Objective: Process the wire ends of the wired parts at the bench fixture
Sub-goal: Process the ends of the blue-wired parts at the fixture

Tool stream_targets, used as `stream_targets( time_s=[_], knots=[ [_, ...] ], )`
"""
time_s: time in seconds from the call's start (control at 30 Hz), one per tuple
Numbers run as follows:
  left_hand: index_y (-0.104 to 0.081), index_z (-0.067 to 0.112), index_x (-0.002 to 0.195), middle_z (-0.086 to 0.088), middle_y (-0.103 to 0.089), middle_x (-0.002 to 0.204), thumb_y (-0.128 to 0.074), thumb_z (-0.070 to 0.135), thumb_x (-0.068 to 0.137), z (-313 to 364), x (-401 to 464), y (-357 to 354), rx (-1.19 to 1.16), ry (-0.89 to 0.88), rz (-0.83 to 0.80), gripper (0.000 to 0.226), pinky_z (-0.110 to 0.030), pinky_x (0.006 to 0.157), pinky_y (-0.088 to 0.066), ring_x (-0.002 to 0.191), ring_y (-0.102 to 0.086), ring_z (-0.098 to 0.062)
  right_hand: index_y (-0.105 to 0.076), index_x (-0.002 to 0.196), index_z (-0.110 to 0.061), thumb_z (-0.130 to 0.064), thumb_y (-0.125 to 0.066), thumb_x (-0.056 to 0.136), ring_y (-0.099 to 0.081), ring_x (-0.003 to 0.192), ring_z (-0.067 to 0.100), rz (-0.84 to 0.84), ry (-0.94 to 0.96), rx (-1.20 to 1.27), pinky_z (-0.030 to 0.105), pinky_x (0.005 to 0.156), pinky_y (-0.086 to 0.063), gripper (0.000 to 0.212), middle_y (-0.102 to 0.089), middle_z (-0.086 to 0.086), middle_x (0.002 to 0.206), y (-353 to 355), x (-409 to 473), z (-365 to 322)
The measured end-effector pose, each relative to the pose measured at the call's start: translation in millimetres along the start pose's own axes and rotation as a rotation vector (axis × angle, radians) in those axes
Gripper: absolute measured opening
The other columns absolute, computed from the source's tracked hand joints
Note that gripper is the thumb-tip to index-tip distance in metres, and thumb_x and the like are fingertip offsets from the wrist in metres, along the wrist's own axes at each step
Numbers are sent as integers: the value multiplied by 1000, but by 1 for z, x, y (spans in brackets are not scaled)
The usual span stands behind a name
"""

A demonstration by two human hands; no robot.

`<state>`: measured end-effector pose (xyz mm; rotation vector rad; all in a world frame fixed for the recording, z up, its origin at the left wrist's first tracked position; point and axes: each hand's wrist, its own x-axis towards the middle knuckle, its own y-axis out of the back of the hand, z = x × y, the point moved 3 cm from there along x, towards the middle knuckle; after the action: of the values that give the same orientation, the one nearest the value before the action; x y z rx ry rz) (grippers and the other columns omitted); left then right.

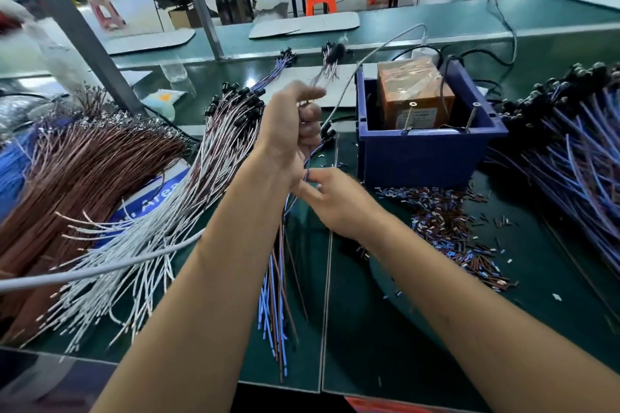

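My left hand (pixel 292 124) is raised over the green bench and grips a bundle of blue and brown wired parts (pixel 276 305); their black heads (pixel 333 52) stick up blurred above my fist and the wire ends hang down toward the bench's front edge. My right hand (pixel 330 198) sits just below it and pinches a few of those wires near my left wrist. The bench fixture (pixel 426 144), a blue box holding an orange block (pixel 414 94) with two screws, stands to the right of my hands.
A fan of white wired parts (pixel 161 231) and a brown wire heap (pixel 77 178) lie at left. A pile of blue wired parts (pixel 577 151) lies at right. Cut insulation bits (pixel 449 228) litter the mat before the fixture. A grey cable (pixel 100 270) crosses the left.
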<state>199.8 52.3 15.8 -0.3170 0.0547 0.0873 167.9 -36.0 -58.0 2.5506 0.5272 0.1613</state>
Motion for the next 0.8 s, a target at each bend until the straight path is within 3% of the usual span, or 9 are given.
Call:
stream_targets(
  time_s=[0.07, 0.13, 0.23, 0.33, 0.4, 0.5, 0.63, 0.7, 0.8],
  knots=[
    [-59, 12, 90, 8, -30, 60, -51, 25, 105, 15, -6, -7, -35, -84, -68, 21, -24, 50, -16, 53, -22, -9, -75, 93, -24, -42, -54, 107, -23, 39, 7, 117, 66, 180, 22, 44, -22, 31, -27, -12, 46, 5, -9, 0],
    [-58, 13, 85, 8, -34, 61, -49, 29, 108, 33, -11, -13, -70, -183, -108, 30, -23, 48, -23, 53, -27, -9, -77, 97, -19, -38, -54, 108, -19, 42, 7, 167, 130, 294, 20, 41, -19, 31, -26, -13, 48, 14, -21, -5],
    [-55, 11, 84, 5, -37, 61, -40, 29, 112, 61, -15, -19, -185, -295, -102, 36, -22, 44, -30, 49, -31, -8, -78, 94, -20, -35, -55, 107, -34, 46, 4, 172, 209, 304, 17, 44, -28, 30, -48, -12, 52, 39, -35, -18],
    [-52, 12, 81, 7, -37, 53, -34, 30, 113, 80, -18, -22, -302, -374, -81, 41, -20, 39, -27, 44, -29, -6, -74, 92, -14, -21, -54, 108, -61, 69, 4, 128, 248, 341, 14, 63, -46, 26, -74, -2, 79, 77, -47, -20],
    [-50, 14, 78, 9, -37, 49, -33, 29, 114, 85, -20, -22, -356, -418, -41, 43, -20, 38, -25, 41, -27, -5, -71, 96, -8, -14, -51, 108, -63, 70, 13, 93, 258, 387, 19, 66, -51, 24, -74, 4, 78, 101, -58, -13],
    [-49, 14, 77, 7, -35, 53, -33, 27, 114, 81, -23, -24, -338, -498, 43, 43, -22, 40, -23, 43, -25, -6, -73, 100, -4, -13, -52, 107, -59, 58, 14, 108, 211, 330, 18, 59, -49, 24, -68, 3, 68, 131, -73, 15],
    [-55, 11, 81, 1, -44, 63, -38, 17, 111, 49, -38, -45, 181, -880, 213, 35, -31, 47, -26, 51, -32, -14, -77, 88, -16, -18, -64, 102, -56, 51, 10, 307, 176, -23, 25, 55, -47, 20, -68, 0, 62, 153, -84, 59],
    [-61, 3, 82, -1, -50, 65, -45, 9, 107, 21, -49, -66, 479, -1082, 130, 31, -28, 48, -30, 52, -39, -10, -77, 85, -21, -22, -70, 99, -58, 53, 7, 406, 200, -293, 33, 60, -51, 16, -66, -7, 59, 150, -86, 75],
    [-62, -1, 84, 2, -54, 74, -50, 15, 105, -25, -61, -91, 855, -1180, -38, 28, -35, 53, -39, 61, -49, -18, -79, 94, -19, -25, -71, 99, -60, 61, 0, 497, 316, -330, 30, 64, -51, 11, -63, -24, 66, 139, -87, 78]
  ],
)
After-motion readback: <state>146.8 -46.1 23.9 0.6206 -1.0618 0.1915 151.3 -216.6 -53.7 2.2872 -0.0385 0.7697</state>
